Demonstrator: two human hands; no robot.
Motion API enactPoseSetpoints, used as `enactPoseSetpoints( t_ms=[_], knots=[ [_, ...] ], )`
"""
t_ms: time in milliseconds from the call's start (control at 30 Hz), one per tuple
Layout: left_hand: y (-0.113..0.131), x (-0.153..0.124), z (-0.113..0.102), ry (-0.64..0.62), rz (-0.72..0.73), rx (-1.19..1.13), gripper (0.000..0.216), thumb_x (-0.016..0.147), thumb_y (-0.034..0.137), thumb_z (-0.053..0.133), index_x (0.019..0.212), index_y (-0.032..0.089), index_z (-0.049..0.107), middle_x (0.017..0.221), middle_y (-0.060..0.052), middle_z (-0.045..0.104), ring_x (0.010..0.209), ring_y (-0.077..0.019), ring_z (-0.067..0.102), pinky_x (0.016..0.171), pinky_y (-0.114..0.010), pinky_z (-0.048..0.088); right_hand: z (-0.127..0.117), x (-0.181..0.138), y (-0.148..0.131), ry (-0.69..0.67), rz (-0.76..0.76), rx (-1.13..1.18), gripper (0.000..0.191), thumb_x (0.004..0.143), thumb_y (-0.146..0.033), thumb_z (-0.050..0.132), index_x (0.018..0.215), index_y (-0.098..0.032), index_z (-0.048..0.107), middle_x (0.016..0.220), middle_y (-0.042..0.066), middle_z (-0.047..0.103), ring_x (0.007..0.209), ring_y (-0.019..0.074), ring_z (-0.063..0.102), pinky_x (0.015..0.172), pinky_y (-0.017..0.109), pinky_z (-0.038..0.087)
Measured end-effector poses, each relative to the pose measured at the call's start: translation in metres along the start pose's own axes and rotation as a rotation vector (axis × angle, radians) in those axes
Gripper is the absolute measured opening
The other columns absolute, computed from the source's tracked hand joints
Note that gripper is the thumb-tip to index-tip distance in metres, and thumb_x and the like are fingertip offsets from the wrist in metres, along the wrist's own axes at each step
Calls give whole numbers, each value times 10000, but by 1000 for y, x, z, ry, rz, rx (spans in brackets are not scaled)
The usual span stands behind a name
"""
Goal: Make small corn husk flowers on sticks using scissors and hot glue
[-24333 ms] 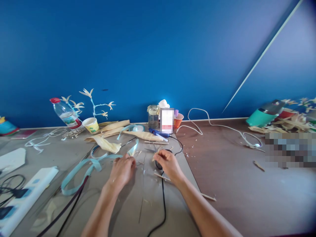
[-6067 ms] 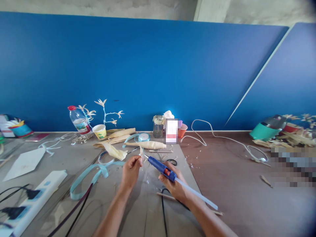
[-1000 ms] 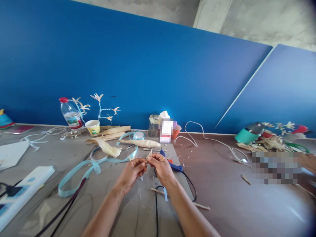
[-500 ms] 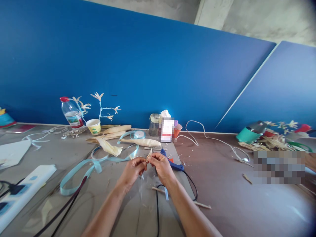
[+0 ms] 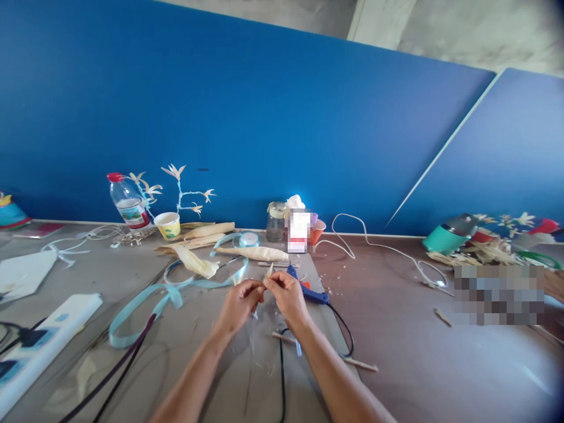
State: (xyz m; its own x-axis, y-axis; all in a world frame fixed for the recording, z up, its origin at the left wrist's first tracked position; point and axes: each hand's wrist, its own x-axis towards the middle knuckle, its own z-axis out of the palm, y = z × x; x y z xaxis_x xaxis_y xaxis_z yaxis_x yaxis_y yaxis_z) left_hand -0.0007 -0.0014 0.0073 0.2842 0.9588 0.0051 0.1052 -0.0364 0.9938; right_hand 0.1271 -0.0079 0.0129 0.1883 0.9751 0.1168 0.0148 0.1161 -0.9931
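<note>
My left hand [image 5: 241, 303] and right hand [image 5: 287, 297] pinch one small husk piece [image 5: 269, 271], tip up, presumably to steady it. Glue gun [image 5: 317, 295] lies just beside, likely for easy reach.

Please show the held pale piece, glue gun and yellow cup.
Held pale piece [image 5: 269, 271]: head view, its pointed tip.
Glue gun [image 5: 316, 295]: head view, its blue handle.
Yellow cup [image 5: 170, 230]: head view, its outer wall.

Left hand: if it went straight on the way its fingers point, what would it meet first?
Probably the bare right hand, just ahead at the small, pale, pointed husk piece; whether their fingertips already touch is unclear.
</note>
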Motion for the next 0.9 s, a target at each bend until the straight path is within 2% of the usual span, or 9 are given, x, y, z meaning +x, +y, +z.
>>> enactPoseSetpoints(
  t_ms=[267, 500, 700, 900],
  knots=[
    [-1, 1, -1, 42, -5, 51, 271, 713, 403, 548, 653, 139, 567, 515, 43, 474, 412, -66, 349, 423, -200, 266, 2, -2, 0, -19, 13, 43, 153, 631, -296, 622, 555, -178, 561, 531, -34, 509, 530, 109, 416, 535, 233, 326],
    [-5, 2, -2, -15, -42, -42, 293, 707, 425, 563, 694, 133, 590, 517, 36, 490, 414, -70, 368, 425, -203, 278, 3, -3, -4, -53, 100, 138, 113, 610, -288, 623, 610, -175, 627, 533, -29, 537, 531, 108, 416, 543, 235, 325],
    [-2, 1, -2, -27, -49, -98, 259, 712, 392, 574, 691, 134, 586, 525, 37, 483, 441, -68, 370, 437, -204, 270, 1, -5, -5, -86, 191, 272, 178, 617, -338, 631, 605, -163, 606, 538, -26, 530, 514, 94, 399, 535, 233, 301],
    [-2, 1, -2, -34, -50, -98, 274, 699, 407, 585, 690, 133, 588, 533, 31, 490, 441, -70, 377, 441, -206, 273, -2, -3, -5, -58, 223, 328, 178, 594, -334, 649, 618, -160, 618, 519, -34, 512, 498, 91, 401, 520, 232, 296]
  ],
)
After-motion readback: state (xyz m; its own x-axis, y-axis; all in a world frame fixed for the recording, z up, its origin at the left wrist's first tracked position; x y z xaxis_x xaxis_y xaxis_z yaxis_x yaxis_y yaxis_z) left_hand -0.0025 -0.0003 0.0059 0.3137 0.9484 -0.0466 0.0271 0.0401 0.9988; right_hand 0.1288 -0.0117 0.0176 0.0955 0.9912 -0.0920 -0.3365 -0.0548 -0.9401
